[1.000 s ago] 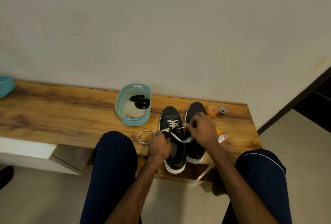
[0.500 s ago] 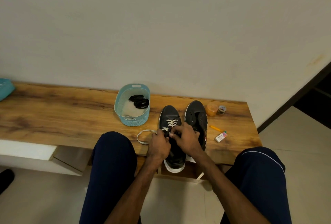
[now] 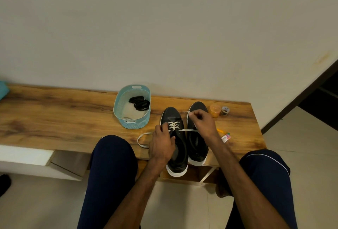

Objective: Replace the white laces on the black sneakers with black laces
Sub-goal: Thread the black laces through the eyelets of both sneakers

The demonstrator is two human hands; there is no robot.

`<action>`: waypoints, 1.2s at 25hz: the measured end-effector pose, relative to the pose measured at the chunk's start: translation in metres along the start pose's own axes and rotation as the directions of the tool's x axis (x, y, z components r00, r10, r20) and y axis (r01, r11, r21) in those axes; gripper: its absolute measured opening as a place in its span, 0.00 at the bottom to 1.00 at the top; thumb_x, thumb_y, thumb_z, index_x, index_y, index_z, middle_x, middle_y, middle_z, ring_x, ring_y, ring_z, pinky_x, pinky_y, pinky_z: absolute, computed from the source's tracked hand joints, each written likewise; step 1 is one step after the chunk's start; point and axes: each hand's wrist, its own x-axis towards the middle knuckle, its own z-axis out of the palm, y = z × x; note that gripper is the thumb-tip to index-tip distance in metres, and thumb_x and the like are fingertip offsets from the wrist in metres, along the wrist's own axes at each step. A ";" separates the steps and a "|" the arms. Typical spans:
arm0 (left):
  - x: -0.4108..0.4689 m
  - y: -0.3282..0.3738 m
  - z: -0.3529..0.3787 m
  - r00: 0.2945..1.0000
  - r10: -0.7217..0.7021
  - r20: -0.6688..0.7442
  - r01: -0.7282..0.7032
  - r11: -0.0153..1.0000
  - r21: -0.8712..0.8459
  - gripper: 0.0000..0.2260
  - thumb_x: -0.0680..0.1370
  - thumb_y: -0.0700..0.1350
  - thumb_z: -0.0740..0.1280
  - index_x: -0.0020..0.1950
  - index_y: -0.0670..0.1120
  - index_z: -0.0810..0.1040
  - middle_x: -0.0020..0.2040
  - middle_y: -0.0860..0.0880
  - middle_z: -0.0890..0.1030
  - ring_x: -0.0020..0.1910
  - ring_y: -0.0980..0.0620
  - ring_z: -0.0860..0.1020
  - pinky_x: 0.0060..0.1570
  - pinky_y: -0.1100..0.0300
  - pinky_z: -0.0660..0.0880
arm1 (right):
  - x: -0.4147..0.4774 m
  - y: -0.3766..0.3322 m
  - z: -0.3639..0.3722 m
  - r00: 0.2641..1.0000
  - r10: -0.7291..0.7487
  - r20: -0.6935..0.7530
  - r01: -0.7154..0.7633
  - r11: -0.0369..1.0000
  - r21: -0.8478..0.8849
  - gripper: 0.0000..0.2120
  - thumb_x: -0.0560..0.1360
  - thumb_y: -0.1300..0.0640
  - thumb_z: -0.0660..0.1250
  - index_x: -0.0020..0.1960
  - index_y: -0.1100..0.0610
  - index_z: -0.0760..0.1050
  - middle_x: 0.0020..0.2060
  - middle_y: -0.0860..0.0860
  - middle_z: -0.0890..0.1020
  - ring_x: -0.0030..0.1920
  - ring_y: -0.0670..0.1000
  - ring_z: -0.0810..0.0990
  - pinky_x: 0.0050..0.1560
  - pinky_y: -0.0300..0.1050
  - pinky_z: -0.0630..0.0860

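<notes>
Left hand (image 3: 161, 144) sits on the left sneaker (image 3: 173, 116), fingers curled on its upper beside the eyelets. We read that as bracing, so the shoe won't slide under the pull. Right hand (image 3: 203, 124) is raised over the toe of the right sneaker (image 3: 195, 144), fingers pinched together on the white lace (image 3: 173, 125) near its tip. One strand runs from the left sneaker's eyelets across to that hand. We judge the step as drawing an end out of an upper eyelet. A few crossings remain near the toe, so this shoe is only partly unlaced. The lace's other end lies in a loose loop on the desk (image 3: 64, 118), just left of the left hand. We see no lace on the right sneaker. Both sneakers stand side by side, toes to the wall, heels at the desk's near edge, likely for easy reach. Black laces (image 3: 140, 103) lie coiled in the basket (image 3: 135, 124) behind-left of the sneakers, untouched, probably staged for relacing. There's something pale in there too; we can't tell what. Orange tub (image 3: 214, 110) and small jar (image 3: 225, 110) sit at the right, off task.
</notes>
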 end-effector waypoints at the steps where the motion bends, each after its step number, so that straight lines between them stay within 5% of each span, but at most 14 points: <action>1: 0.004 0.001 0.001 0.999 0.050 0.010 -0.051 0.998 0.021 0.24 0.80 0.48 0.66 0.74 0.49 0.63 0.68 0.46 0.68 0.62 0.49 0.73 0.57 0.57 0.76 | 0.000 0.001 0.003 0.999 -0.048 -0.017 0.047 0.998 -0.050 0.08 0.80 0.55 0.66 0.53 0.58 0.80 0.46 0.52 0.82 0.48 0.51 0.80 0.52 0.51 0.77; 4: 0.016 0.005 0.006 0.990 0.129 0.065 -0.132 0.990 0.046 0.20 0.80 0.43 0.65 0.72 0.49 0.67 0.69 0.46 0.66 0.65 0.49 0.71 0.62 0.57 0.74 | -0.002 0.000 0.002 0.977 -0.180 -0.118 0.170 0.981 -0.090 0.14 0.80 0.56 0.66 0.64 0.58 0.74 0.52 0.50 0.79 0.51 0.48 0.78 0.54 0.46 0.77; 7: 0.023 0.007 0.010 0.996 0.091 0.021 -0.091 0.995 0.033 0.16 0.80 0.42 0.64 0.68 0.47 0.70 0.66 0.46 0.69 0.60 0.49 0.73 0.60 0.58 0.74 | -0.012 0.006 0.005 0.956 -0.295 0.006 0.281 0.906 -0.317 0.05 0.78 0.53 0.68 0.54 0.49 0.74 0.45 0.44 0.77 0.45 0.44 0.77 0.46 0.45 0.76; 10: 0.027 0.008 0.011 0.999 0.043 -0.028 -0.043 0.999 -0.028 0.11 0.79 0.44 0.66 0.61 0.45 0.73 0.59 0.47 0.74 0.52 0.50 0.76 0.48 0.58 0.75 | -0.025 0.016 0.017 0.960 -0.055 0.274 0.210 0.790 -0.576 0.12 0.76 0.41 0.68 0.48 0.48 0.71 0.41 0.45 0.79 0.42 0.47 0.79 0.44 0.49 0.78; 13: 0.031 0.007 0.013 0.995 -0.081 -0.066 0.067 0.979 -0.193 0.04 0.79 0.43 0.66 0.53 0.46 0.74 0.52 0.48 0.76 0.46 0.53 0.74 0.42 0.60 0.70 | -0.022 0.022 0.018 0.964 0.013 0.267 0.175 0.725 -0.666 0.20 0.74 0.37 0.68 0.54 0.52 0.73 0.46 0.49 0.82 0.47 0.52 0.81 0.49 0.52 0.78; 17: 0.042 -0.006 0.012 0.931 -0.360 0.067 0.336 0.771 -0.541 0.02 0.81 0.41 0.62 0.51 0.45 0.74 0.50 0.45 0.79 0.46 0.48 0.77 0.41 0.53 0.73 | -0.022 0.021 0.022 0.957 -0.017 0.291 0.237 0.626 -0.743 0.20 0.74 0.39 0.70 0.56 0.52 0.73 0.48 0.50 0.82 0.49 0.53 0.81 0.47 0.49 0.76; 19: 0.040 -0.010 0.012 0.918 -0.379 0.120 0.359 0.662 -0.658 0.02 0.82 0.41 0.62 0.53 0.44 0.73 0.52 0.44 0.80 0.50 0.44 0.79 0.47 0.48 0.78 | -0.024 0.020 0.026 0.953 -0.042 0.302 0.265 0.598 -0.756 0.20 0.75 0.40 0.69 0.58 0.53 0.74 0.49 0.51 0.83 0.51 0.54 0.81 0.50 0.50 0.77; 21: 0.035 -0.008 0.011 0.970 -0.241 0.022 0.211 0.801 -0.560 0.04 0.81 0.42 0.64 0.55 0.47 0.73 0.52 0.50 0.79 0.52 0.48 0.79 0.45 0.55 0.77 | -0.025 0.018 0.026 0.950 -0.065 0.305 0.284 0.583 -0.761 0.19 0.76 0.41 0.67 0.58 0.54 0.74 0.49 0.52 0.83 0.50 0.55 0.81 0.52 0.52 0.77; 23: 0.034 -0.008 0.011 0.999 -0.012 -0.044 0.001 0.972 -0.235 0.09 0.80 0.49 0.65 0.60 0.50 0.73 0.53 0.54 0.77 0.52 0.52 0.77 0.47 0.55 0.76 | -0.026 0.018 0.025 0.949 -0.091 0.301 0.297 0.571 -0.765 0.16 0.77 0.43 0.65 0.56 0.54 0.74 0.48 0.53 0.82 0.50 0.55 0.81 0.54 0.53 0.76; 25: 0.036 -0.006 0.012 0.995 0.091 -0.030 -0.091 0.996 0.021 0.11 0.80 0.53 0.64 0.60 0.51 0.73 0.55 0.53 0.76 0.54 0.52 0.76 0.52 0.52 0.76 | -0.029 0.018 0.024 0.950 -0.103 0.294 0.299 0.570 -0.766 0.15 0.78 0.44 0.64 0.56 0.54 0.75 0.48 0.53 0.82 0.50 0.55 0.81 0.55 0.53 0.75; 30: 0.038 -0.002 0.009 0.999 0.006 -0.043 -0.011 0.992 -0.123 0.07 0.80 0.49 0.67 0.54 0.48 0.76 0.54 0.49 0.78 0.56 0.50 0.74 0.55 0.55 0.74 | -0.029 0.018 0.022 0.959 -0.067 0.276 0.260 0.597 -0.759 0.16 0.78 0.44 0.64 0.58 0.53 0.75 0.49 0.52 0.83 0.52 0.55 0.81 0.57 0.54 0.75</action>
